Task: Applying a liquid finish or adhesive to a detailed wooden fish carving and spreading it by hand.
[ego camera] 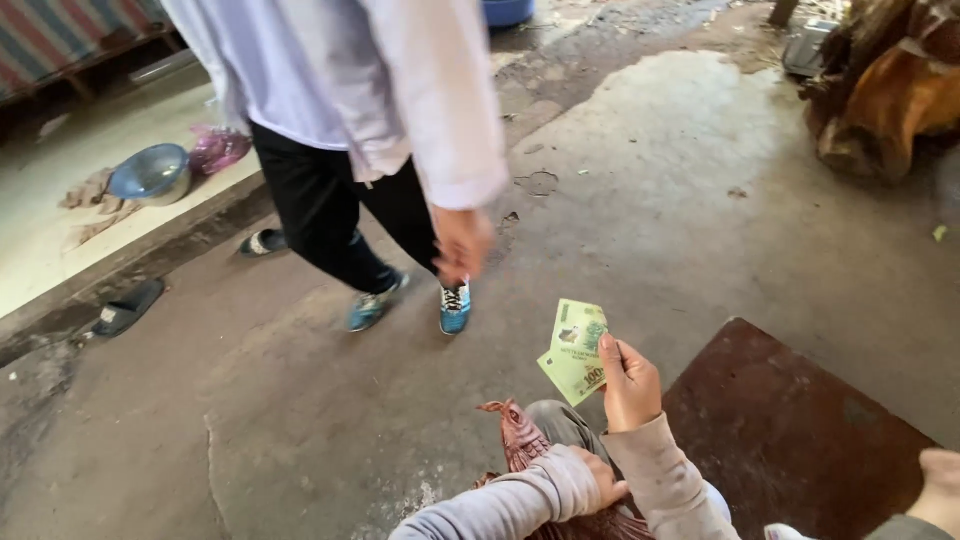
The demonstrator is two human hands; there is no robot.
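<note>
Bare, stained concrete floor (700, 200) stretches out all around me, cracked in places and patched with a paler area further off. I hold my right hand (630, 385) up in front of me, fingers curled shut with the thumb pressed over two green banknotes (575, 350), which fan upward and to the left from my grip. My left hand (600, 480) lies lower, resting on a reddish-brown chicken (525, 445) in my lap; the fingers look loosely curled over its back, though I cannot tell how firmly they close. Both my arms wear grey sleeves. The bird's head points up and to the left, just below the notes.

To my right a flat rust-brown metal sheet (790, 430) lies on the floor. Ahead of me another person stands in a pale shirt (340, 70), black trousers and blue sneakers (455, 308), one hand (460, 245) hanging blurred above the notes and apart from them. Further left, a raised pale slab carries a blue metal bowl (150, 172) with a pink plastic bag (218, 148) just beside it. A dark sandal (128, 308) lies on the floor below that step. At the far right sits a gnarled orange-brown lump of wood (890, 90).
</note>
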